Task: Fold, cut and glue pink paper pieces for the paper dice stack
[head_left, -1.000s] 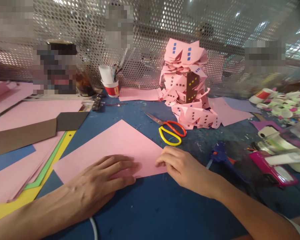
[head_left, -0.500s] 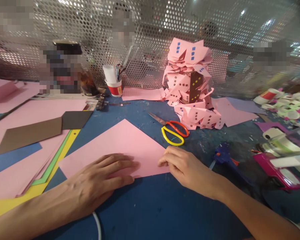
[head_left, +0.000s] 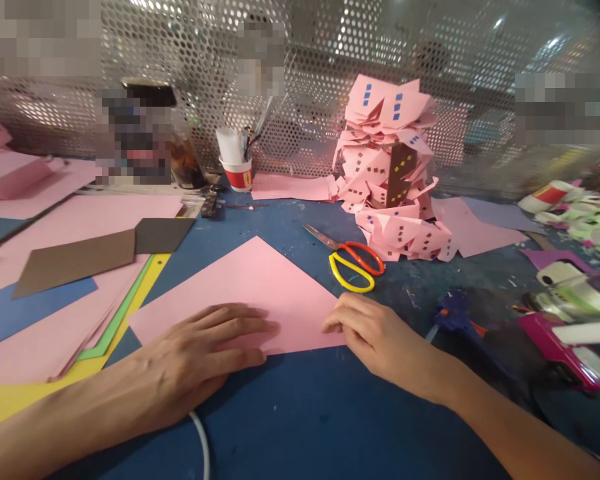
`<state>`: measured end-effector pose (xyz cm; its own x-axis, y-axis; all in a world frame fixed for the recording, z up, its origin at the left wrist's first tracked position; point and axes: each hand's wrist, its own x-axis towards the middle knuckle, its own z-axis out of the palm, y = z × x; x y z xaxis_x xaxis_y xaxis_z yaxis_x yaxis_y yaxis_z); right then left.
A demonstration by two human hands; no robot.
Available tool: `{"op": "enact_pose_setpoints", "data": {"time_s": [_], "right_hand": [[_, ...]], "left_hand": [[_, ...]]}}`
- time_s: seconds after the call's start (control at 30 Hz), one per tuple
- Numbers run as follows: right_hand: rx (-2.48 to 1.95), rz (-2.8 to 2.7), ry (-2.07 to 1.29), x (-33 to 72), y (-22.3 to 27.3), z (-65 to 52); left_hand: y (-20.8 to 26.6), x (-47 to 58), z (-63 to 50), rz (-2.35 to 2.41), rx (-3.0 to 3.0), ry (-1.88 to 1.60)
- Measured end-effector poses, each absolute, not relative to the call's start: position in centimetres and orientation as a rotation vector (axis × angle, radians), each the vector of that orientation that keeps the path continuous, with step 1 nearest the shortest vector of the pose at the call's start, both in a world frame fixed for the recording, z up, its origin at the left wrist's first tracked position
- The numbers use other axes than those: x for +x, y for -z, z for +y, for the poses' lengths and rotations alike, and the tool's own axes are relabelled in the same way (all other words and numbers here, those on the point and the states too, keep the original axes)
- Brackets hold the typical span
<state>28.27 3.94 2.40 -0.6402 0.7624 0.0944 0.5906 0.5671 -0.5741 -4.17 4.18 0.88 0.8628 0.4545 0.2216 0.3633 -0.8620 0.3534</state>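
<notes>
Centrally, the blue table (head_left: 300,420) lies bare along its near edge. On it rests the pink paper triangle (head_left: 245,293) — its long edge nearest the person. Left hand (head_left: 195,363) presses flat, fingers spread, on that edge; right hand (head_left: 375,337) pinches the right corner with curled fingertips. Scissors (head_left: 353,263) lie just beyond.

Warm dim light, mesh glare, blurred bowed edges.
</notes>
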Motion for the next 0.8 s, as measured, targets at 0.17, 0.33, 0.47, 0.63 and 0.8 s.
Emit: {"op": "enact_pose_setpoints", "data": {"time_s": [0.17,0.33,0.47,0.63,0.8], "right_hand": [[-1.091,-2.461,-0.715,28.44,-2.06,3.97],[-1.081,-2.463,-0.715,28.44,-2.03,3.94],[-1.082,-2.467,-0.713,28.44,-2.14,3.89],[-1.068,-2.464,-0.686,28.46,-2.04,3.93],[-1.061,-2.465,-0.699,28.45,-2.03,3.94]], "left_hand": [[-1.1,-4.23,4.12,0.629,2.703,-0.429],[-1.18,-4.56,4.28,0.622,2.705,-0.379],[-1.4,-4.63,4.27,0.657,2.69,-0.348],[-1.56,-4.61,4.33,0.658,2.66,-0.371],[-1.39,-4.74,4.45,0.651,2.665,-0.376]]}}
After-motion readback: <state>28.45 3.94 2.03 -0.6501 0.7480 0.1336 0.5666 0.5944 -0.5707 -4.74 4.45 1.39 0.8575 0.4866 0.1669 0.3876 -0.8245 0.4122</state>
